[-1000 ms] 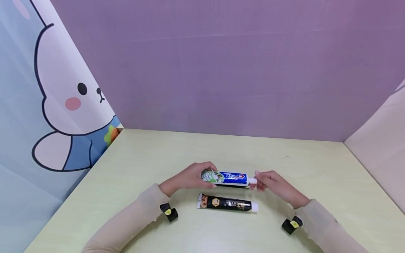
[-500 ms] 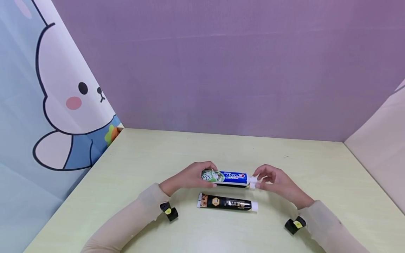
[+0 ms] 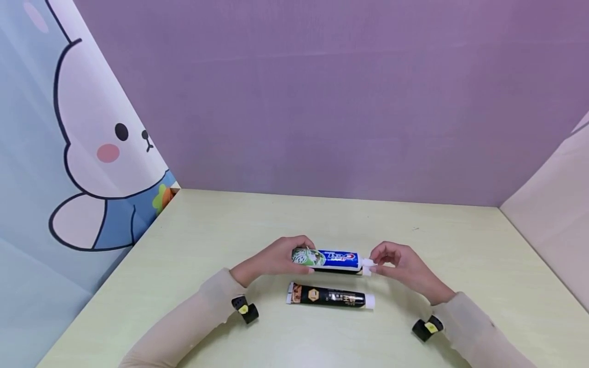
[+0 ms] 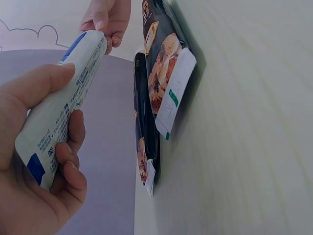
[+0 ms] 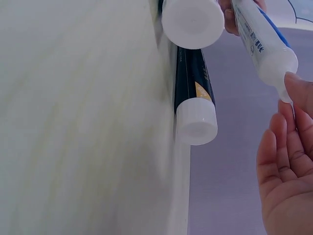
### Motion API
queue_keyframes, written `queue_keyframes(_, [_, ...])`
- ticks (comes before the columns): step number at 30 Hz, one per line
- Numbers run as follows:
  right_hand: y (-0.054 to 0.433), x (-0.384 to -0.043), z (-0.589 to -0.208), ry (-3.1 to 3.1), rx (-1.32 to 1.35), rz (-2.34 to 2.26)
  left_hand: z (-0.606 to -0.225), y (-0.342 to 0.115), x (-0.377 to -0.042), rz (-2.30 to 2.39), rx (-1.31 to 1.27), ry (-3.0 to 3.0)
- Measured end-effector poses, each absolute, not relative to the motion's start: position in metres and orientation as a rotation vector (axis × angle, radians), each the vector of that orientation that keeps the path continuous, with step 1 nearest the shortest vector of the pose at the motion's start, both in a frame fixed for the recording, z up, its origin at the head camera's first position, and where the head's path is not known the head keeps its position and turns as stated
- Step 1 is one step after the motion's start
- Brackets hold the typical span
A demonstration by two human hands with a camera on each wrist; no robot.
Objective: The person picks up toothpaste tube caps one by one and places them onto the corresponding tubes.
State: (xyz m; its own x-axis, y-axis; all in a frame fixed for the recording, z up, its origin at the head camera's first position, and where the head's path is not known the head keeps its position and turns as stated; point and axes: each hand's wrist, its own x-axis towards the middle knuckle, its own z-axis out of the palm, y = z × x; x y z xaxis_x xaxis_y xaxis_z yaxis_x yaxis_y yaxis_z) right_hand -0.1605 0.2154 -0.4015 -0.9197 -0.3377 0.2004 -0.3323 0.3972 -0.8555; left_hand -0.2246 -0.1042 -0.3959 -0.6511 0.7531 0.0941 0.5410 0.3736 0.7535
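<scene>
In the head view my left hand (image 3: 286,258) grips the rear half of a blue, white and green toothpaste tube (image 3: 341,259), thumb on one side and curled fingers on the other. The tube is held above the table, its narrow white cap (image 3: 367,262) pointing right. At that cap, my right hand (image 3: 399,265) pinches with thumb and fingertips, as the right wrist view also shows. Two black toothpaste tubes lie on the table: a nearer tube (image 3: 329,296) with a wide white cap, and a farther tube (image 4: 141,112), mostly hidden below the held one in the head view.
The pale wooden table (image 3: 230,220) carries the tubes. A purple cloth backdrop (image 3: 331,102) rises behind its far edge. Beside the left edge hangs a blue cartoon curtain (image 3: 27,204), and a pale curtain (image 3: 557,220) stands at the right.
My right hand has shifted its fingers at the cap: they were close together, then opened wider, and now pinch it again. The left hand and the black tubes have stayed put.
</scene>
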Motion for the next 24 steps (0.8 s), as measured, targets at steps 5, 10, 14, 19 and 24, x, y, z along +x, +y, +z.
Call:
queue_keyframes(5, [0.2151, -0.1620, -0.4008, 2.623, -0.563, -1.592, -0.3967, -0.1048, -0.2254, 1.155, 1.137, 2.368])
queue_keyframes(10, [0.2134, -0.1643, -0.3990, 2.632, -0.530, -1.576, -0.3967, -0.1057, -0.2268, 1.174, 1.136, 2.363])
queue_keyframes(14, [0.2139, -0.1648, -0.3989, 2.616, -0.525, -1.580, -0.3964, -0.1058, -0.2275, 1.185, 1.144, 2.354])
queue_keyframes(19, [0.2141, -0.1650, -0.4004, 2.565, -0.514, -1.604, -0.3958, -0.1058, -0.2275, 1.188, 1.145, 2.354])
queue_keyframes(24, [0.2126, -0.1642, -0.4007, 2.553, -0.500, -1.606, -0.3965, -0.1065, -0.2278, 1.176, 1.138, 2.363])
